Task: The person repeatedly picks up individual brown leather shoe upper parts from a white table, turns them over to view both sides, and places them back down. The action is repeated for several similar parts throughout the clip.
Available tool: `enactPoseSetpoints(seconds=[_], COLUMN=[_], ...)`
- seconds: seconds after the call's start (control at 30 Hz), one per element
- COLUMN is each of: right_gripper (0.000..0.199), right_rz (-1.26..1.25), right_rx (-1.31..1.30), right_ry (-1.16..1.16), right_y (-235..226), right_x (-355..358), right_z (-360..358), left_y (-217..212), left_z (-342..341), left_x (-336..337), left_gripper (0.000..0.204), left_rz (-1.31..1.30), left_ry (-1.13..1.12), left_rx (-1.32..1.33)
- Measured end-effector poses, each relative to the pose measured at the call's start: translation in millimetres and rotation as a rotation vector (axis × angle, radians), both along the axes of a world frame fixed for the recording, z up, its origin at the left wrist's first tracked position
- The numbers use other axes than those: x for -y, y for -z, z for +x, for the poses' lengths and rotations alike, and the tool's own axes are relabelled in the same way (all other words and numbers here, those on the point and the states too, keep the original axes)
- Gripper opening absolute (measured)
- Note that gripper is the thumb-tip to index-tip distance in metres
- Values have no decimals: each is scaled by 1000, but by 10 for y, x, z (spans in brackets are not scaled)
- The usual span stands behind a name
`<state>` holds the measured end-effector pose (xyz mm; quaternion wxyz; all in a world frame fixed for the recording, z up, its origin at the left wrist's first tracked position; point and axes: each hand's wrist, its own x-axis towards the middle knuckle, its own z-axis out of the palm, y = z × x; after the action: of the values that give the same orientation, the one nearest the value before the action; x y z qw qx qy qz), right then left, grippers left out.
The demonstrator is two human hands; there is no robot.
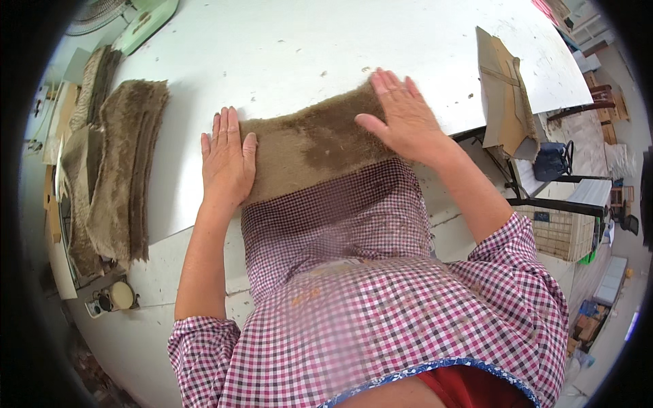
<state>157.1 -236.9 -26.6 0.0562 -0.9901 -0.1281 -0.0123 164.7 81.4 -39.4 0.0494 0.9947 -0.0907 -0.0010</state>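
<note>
A brown furry fabric piece [309,146] lies flat at the near edge of a white table [286,47]. My left hand [227,158] presses flat on its left end, fingers together and pointing away from me. Resting flat on the right end is my right hand [401,117], with fingers spread slightly and thumb out over the fabric. Neither hand grips anything. The lower edge of the fabric is hidden by my checked red and white apron.
A stack of similar brown furry pieces [119,177] lies at the table's left. Cardboard pieces [503,95] hang over the right edge. A fan [95,13] stands far left. A mesh basket [561,231] and dark bag [552,160] sit on the floor at right.
</note>
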Motion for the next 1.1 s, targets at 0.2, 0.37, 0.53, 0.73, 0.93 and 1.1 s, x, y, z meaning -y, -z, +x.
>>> enactPoseSetpoints(seconds=[0.2,0.37,0.53,0.73,0.93,1.1], right_gripper=[83,76,47,24,26,31], right_rz=[48,119,61,322,308,295], right_rx=[8,31,352,337,716,656], right_ry=[37,54,-212,-346,-438,-399], right_y=[113,144,-301,-771,-888,-953], right_x=[137,144,-185,-526,-561,-641], right_z=[126,116,39,5,47,-2], left_y=[37,-249,-543,-1002,-1154,-1140], left_z=[89,171,158,-59,-150,-107], left_x=[-109,254,254,318,357,305], left_gripper=[57,36,19,20,23,25], left_rz=[-82,-137,-289,-350,-346,-285], left_ry=[43,329,345,428,422,512], left_rx=[64,142,116,481,540,559])
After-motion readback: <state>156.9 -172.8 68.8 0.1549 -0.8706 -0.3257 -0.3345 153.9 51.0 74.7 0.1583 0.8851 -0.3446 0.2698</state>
